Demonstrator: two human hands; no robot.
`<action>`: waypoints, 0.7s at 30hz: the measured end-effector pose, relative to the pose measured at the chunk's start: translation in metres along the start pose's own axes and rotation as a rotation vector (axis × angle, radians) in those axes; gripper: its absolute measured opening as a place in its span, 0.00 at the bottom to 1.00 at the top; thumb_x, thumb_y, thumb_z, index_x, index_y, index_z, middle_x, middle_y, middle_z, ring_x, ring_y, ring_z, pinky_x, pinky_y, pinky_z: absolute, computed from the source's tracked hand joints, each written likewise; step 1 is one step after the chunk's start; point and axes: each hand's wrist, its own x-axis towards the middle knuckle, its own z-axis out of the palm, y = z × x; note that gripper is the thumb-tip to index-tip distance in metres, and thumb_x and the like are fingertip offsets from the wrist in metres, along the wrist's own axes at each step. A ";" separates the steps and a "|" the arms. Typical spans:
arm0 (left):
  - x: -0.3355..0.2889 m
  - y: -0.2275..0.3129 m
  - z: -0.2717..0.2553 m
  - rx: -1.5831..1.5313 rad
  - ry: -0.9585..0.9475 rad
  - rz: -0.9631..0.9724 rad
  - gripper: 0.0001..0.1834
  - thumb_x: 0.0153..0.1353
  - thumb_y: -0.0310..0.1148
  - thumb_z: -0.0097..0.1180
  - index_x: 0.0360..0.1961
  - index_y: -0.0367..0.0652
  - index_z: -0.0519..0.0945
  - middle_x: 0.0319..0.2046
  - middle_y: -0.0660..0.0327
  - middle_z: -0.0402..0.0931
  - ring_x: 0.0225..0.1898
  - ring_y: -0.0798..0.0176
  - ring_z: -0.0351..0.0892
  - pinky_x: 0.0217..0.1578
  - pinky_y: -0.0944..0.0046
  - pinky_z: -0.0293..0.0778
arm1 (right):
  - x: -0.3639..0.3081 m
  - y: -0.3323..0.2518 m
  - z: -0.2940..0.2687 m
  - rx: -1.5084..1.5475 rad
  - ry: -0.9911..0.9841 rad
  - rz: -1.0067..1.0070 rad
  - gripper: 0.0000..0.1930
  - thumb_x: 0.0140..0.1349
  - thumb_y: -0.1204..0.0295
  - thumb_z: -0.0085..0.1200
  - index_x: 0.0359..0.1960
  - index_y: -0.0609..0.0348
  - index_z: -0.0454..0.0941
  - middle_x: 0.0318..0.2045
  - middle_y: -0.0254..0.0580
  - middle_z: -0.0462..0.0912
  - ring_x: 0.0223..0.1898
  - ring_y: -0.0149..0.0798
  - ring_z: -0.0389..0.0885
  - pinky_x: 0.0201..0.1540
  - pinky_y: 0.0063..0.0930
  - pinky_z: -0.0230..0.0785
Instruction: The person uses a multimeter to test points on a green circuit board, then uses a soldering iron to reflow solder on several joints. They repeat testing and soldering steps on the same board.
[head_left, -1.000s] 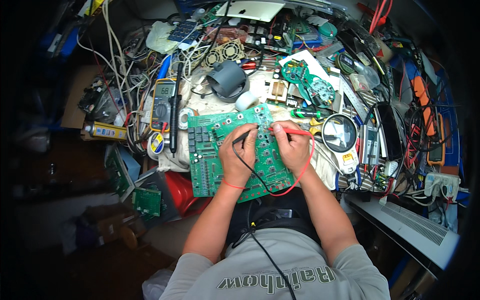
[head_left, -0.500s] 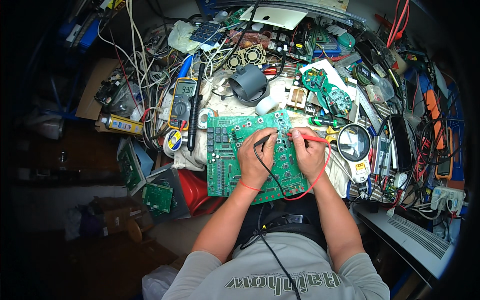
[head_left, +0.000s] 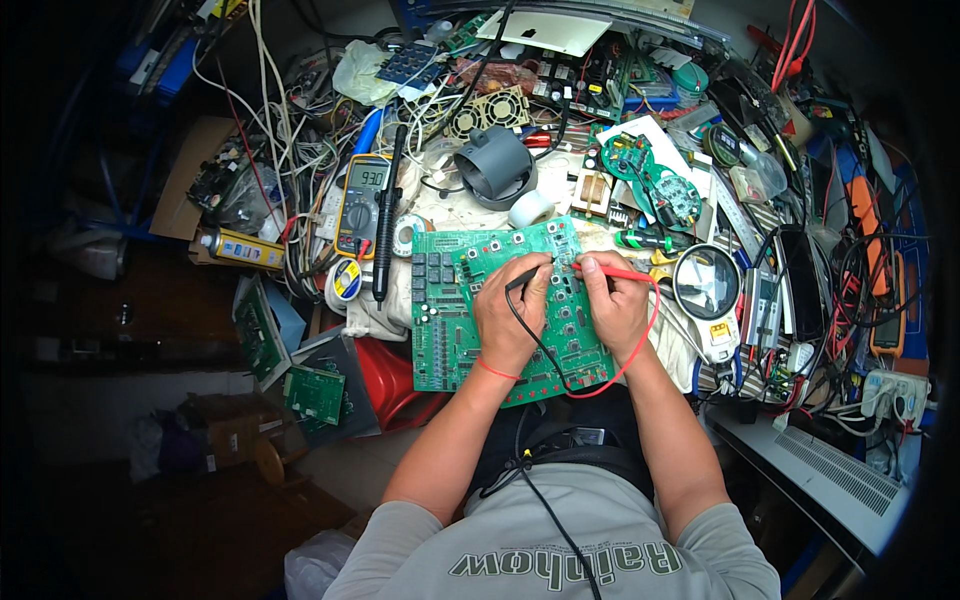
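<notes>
A large green circuit board [head_left: 448,345] lies at the near edge of the bench under both hands. My left hand [head_left: 508,315] is closed on a black test probe [head_left: 521,281], whose lead loops down over the board. Pinched in my right hand [head_left: 615,305] is a red test probe [head_left: 622,272], its red lead curving below. Both probes point in at the board's upper right part; the exact contact of their tips is too small to tell. Left of the board, a yellow multimeter [head_left: 362,205] has its display lit, with a black pen-shaped tool [head_left: 388,230] beside it.
A grey round cup-like part [head_left: 492,165] and a white tape roll [head_left: 531,208] sit beyond the board. To the right lie a magnifier [head_left: 706,283] and a green-black screwdriver [head_left: 645,240]. A solder spool [head_left: 346,280] stands left. Tangled cables and boards crowd the back.
The view has shifted very slightly. Both hands keep their hold on the probes in nearly the same place over the board.
</notes>
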 end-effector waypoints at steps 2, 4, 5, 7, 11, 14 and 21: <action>0.000 -0.001 -0.001 0.008 -0.010 0.007 0.07 0.72 0.31 0.65 0.45 0.39 0.88 0.39 0.54 0.89 0.40 0.51 0.89 0.43 0.57 0.81 | 0.000 0.000 0.001 0.013 0.009 0.003 0.09 0.76 0.70 0.61 0.43 0.65 0.86 0.33 0.44 0.87 0.34 0.37 0.85 0.40 0.30 0.76; 0.000 -0.004 -0.002 0.018 -0.030 0.021 0.11 0.76 0.33 0.63 0.49 0.37 0.88 0.41 0.53 0.90 0.41 0.60 0.89 0.44 0.62 0.81 | 0.000 0.000 0.002 0.019 0.015 0.009 0.09 0.76 0.70 0.61 0.43 0.65 0.86 0.32 0.44 0.87 0.34 0.37 0.85 0.40 0.30 0.76; -0.001 -0.004 -0.002 0.024 -0.032 0.019 0.11 0.76 0.33 0.63 0.49 0.37 0.88 0.41 0.53 0.90 0.40 0.60 0.89 0.43 0.62 0.81 | 0.000 0.000 0.002 0.018 0.016 0.003 0.09 0.76 0.71 0.61 0.43 0.65 0.86 0.32 0.44 0.87 0.34 0.37 0.85 0.40 0.30 0.76; -0.001 -0.005 -0.001 0.034 -0.031 0.024 0.10 0.76 0.33 0.63 0.49 0.37 0.88 0.41 0.54 0.90 0.40 0.59 0.89 0.43 0.62 0.81 | 0.000 0.000 0.002 0.012 0.017 0.002 0.09 0.76 0.71 0.60 0.43 0.65 0.86 0.33 0.44 0.87 0.34 0.37 0.85 0.40 0.30 0.76; -0.001 -0.006 0.000 0.023 -0.017 0.009 0.09 0.74 0.32 0.64 0.47 0.38 0.88 0.40 0.54 0.90 0.40 0.55 0.89 0.43 0.60 0.81 | 0.000 0.000 0.001 0.003 0.012 -0.008 0.09 0.76 0.71 0.60 0.43 0.65 0.86 0.33 0.44 0.87 0.34 0.37 0.85 0.39 0.30 0.76; -0.001 -0.004 0.000 0.013 -0.009 -0.002 0.07 0.72 0.31 0.65 0.45 0.39 0.88 0.39 0.54 0.89 0.39 0.51 0.89 0.42 0.57 0.81 | 0.000 0.000 0.001 0.001 0.015 -0.019 0.09 0.76 0.71 0.60 0.43 0.65 0.86 0.33 0.44 0.87 0.34 0.37 0.85 0.39 0.30 0.76; -0.001 -0.002 0.000 0.003 -0.010 -0.030 0.06 0.71 0.32 0.66 0.43 0.41 0.88 0.39 0.54 0.89 0.40 0.47 0.89 0.42 0.55 0.82 | -0.001 0.003 0.001 0.023 0.011 -0.019 0.09 0.76 0.70 0.61 0.43 0.65 0.86 0.34 0.44 0.87 0.34 0.36 0.84 0.39 0.30 0.75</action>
